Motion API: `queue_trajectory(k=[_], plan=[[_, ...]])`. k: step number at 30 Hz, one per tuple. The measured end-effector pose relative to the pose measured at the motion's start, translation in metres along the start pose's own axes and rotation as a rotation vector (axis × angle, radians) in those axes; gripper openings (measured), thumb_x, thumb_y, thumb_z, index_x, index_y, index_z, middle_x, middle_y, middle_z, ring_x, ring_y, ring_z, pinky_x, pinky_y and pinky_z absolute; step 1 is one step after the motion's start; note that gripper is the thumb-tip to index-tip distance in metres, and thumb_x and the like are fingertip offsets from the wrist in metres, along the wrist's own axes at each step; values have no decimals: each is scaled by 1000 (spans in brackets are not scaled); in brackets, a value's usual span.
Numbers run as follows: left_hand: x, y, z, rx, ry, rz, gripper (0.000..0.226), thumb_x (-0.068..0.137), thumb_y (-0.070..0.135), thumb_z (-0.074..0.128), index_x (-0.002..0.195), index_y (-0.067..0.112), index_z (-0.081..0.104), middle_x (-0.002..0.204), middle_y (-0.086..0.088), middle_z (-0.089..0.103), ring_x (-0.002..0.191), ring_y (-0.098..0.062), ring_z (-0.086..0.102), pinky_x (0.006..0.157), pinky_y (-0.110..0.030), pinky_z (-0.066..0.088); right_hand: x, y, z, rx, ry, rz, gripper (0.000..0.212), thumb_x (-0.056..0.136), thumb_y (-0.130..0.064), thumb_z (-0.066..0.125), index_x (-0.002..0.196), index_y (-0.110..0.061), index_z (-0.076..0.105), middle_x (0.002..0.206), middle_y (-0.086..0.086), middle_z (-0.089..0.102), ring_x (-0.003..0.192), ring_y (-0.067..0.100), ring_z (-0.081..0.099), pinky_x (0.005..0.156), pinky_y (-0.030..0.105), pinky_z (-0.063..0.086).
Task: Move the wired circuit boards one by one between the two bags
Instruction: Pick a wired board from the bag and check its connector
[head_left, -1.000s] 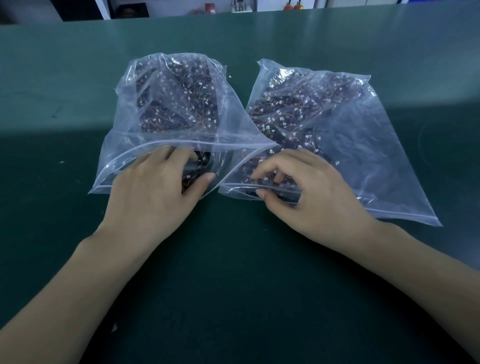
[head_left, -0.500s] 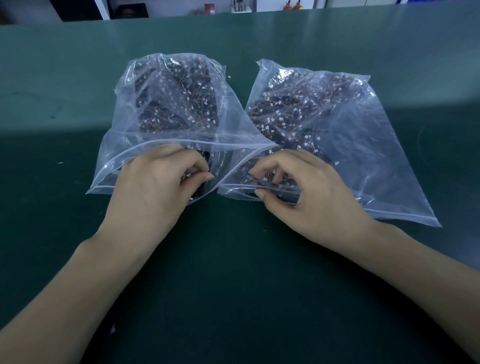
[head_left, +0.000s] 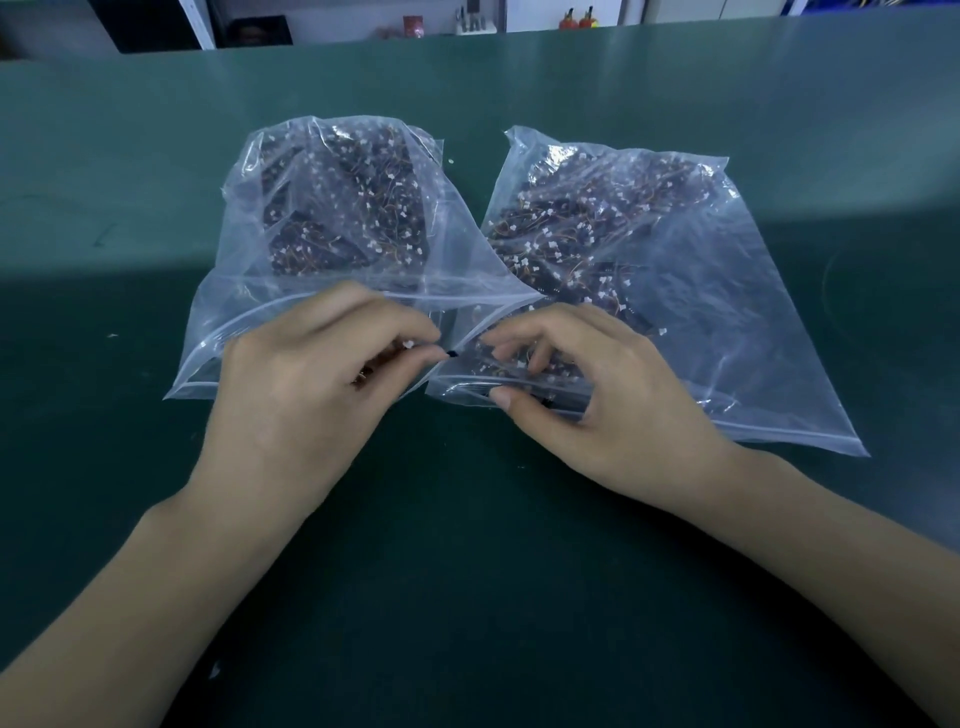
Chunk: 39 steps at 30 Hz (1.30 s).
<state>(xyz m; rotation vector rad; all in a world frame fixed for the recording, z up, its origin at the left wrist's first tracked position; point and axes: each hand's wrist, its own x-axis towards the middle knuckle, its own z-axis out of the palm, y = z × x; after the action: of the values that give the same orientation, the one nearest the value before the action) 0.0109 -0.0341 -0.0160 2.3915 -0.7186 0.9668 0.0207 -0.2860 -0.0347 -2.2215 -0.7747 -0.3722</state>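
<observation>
Wired circuit boards: one small board sits at frame centre, pinched in the left hand at the mouth of the left bag; a white connector and a dark edge poke out past the fingers, mostly hidden by the knuckles. The rest lie heaped in both bags: a dark pile with orange wires upper left of centre, another in the right bag upper right. Right hand has its fingers curled inside that bag's mouth and its thumb pressing the lower lip from outside, so it's clamped on the plastic, holding the opening. Bag mouths nearly touch at centre. To do this step well, I'd say: keep the pinch on the board body, not the wire, lift clear so no neighbouring leads tangle along, take the short path across, keep the right mouth held wide. All on the green counter; shelving clutter along the top edge.
</observation>
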Motion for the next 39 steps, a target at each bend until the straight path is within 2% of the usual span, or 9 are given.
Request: queue_trajectory(k=[4,8,12,16,20,23,26,31,39], plan=[[-4,18,9,-237,41,-74,8,95,18,84,95,11,82,92,1,73,79,-7,72,74,-23,59,2,-1,2,18,7,-78,37,98,-37,72,132,-20,69,117,-11,70,99,8,63,96,39,51],[-7,27,19,-433,-1,-152,14,90,12,83,104,12,80,96,2,73,88,-4,74,80,-15,59,4,1,4,42,56,-155,16,99,-24,75,109,-13,77,105,-8,72,95,12,63,90,36,50],[-6,22,20,-474,23,-140,9,93,13,84,101,14,80,96,3,72,85,-10,74,77,-17,57,5,3,2,81,83,-140,8,97,-22,76,100,-15,79,98,-13,74,90,9,65,87,30,50],[-7,19,21,-574,53,-237,11,94,16,82,101,24,79,97,7,73,83,-18,77,71,-34,62,6,4,6,76,55,-116,15,95,-29,76,97,-14,77,96,-19,71,90,3,62,90,28,48],[-8,23,24,-713,32,-292,15,94,17,81,105,26,78,96,5,73,82,-16,79,74,-29,63,8,2,10,98,92,-133,9,96,-27,76,92,-19,75,90,-26,63,85,6,62,85,25,47],[-9,22,24,-695,12,-283,13,92,26,83,104,26,79,95,8,72,84,-14,76,76,-21,59,9,5,11,86,105,-107,11,95,-26,79,89,-16,76,86,-17,68,83,12,64,81,29,50],[-9,20,23,-650,5,-294,23,89,36,84,109,26,78,88,5,67,81,-19,71,72,-23,58,10,4,12,33,125,-135,19,97,-32,73,89,-15,76,85,-13,69,81,13,62,81,33,51],[-9,17,22,-516,1,-225,8,96,25,77,93,17,78,90,6,69,81,-20,70,66,-25,54,7,0,14,11,92,-167,14,98,-28,75,92,-16,76,85,-14,70,82,11,60,85,34,50],[-8,16,21,-539,-48,-242,11,97,20,72,89,13,74,88,7,68,82,-20,68,67,-22,52,7,-1,9,423,98,9,4,98,-15,74,97,-11,76,89,-10,72,87,18,69,80,24,50]])
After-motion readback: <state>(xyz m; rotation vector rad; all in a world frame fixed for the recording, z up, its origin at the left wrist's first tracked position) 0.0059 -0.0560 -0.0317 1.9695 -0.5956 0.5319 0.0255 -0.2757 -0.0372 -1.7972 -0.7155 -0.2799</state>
